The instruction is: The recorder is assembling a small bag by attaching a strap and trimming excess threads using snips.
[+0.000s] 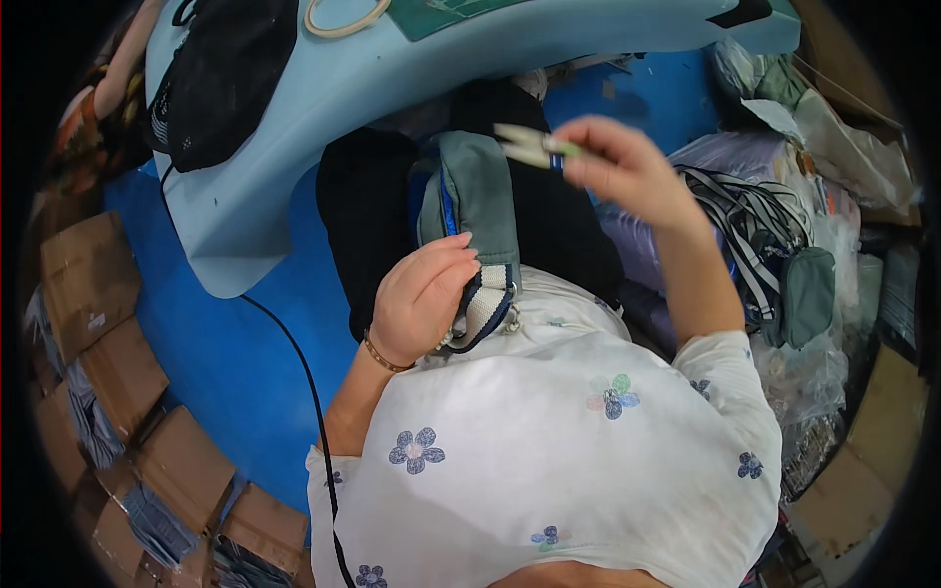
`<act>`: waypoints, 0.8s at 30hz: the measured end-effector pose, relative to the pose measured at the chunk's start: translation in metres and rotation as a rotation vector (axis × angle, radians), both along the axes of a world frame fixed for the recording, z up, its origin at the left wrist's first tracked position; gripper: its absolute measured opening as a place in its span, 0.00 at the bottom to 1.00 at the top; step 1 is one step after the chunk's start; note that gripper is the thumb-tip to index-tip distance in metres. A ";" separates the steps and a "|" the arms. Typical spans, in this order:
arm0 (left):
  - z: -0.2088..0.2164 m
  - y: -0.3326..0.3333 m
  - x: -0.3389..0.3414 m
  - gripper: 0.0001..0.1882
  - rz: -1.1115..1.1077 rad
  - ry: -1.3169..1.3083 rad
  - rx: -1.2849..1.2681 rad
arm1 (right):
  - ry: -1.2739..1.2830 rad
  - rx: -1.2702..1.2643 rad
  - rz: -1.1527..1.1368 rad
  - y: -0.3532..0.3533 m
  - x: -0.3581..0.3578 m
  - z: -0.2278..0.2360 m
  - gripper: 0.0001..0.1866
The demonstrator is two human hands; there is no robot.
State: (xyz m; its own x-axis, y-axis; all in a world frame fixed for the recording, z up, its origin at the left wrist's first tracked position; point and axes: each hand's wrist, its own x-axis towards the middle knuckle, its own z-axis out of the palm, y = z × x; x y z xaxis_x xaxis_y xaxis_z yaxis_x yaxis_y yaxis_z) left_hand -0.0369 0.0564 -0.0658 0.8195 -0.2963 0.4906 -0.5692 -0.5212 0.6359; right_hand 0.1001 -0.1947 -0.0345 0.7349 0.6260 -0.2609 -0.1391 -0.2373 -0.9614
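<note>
A small grey-green bag [477,186] with a blue zip edge lies upright on my lap, over black trousers. My left hand [423,294] grips its lower end, fingers bent over the edge, beside a white strap [487,304] with dark blue borders and a metal ring. My right hand [616,162] is raised to the right of the bag, apart from it. Its fingers are closed on a pair of thread snips [527,147], pale and slightly smeared by motion, with the two prongs apart and pointing left toward the bag.
A light blue curved table [343,88] stands ahead, bearing a black bag [225,78], a cream ring [343,18] and a green mat [441,15]. Cardboard boxes [186,465] line the left. Straps [755,225] and another grey-green bag [807,294] pile up at right. A black cable [304,372] hangs down.
</note>
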 end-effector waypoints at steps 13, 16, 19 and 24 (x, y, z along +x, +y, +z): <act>0.014 -0.012 0.014 0.09 0.067 0.107 0.062 | -0.908 -0.339 0.050 -0.002 -0.085 0.000 0.25; 0.015 -0.014 0.014 0.08 0.059 0.084 0.085 | -0.977 -0.394 0.059 -0.001 -0.084 0.005 0.25; 0.015 -0.013 0.016 0.09 0.060 0.033 0.128 | -1.005 -0.414 0.074 -0.001 -0.083 0.006 0.23; 0.022 -0.016 0.019 0.10 0.031 -0.017 0.178 | -1.006 -0.444 0.120 -0.004 -0.082 0.005 0.21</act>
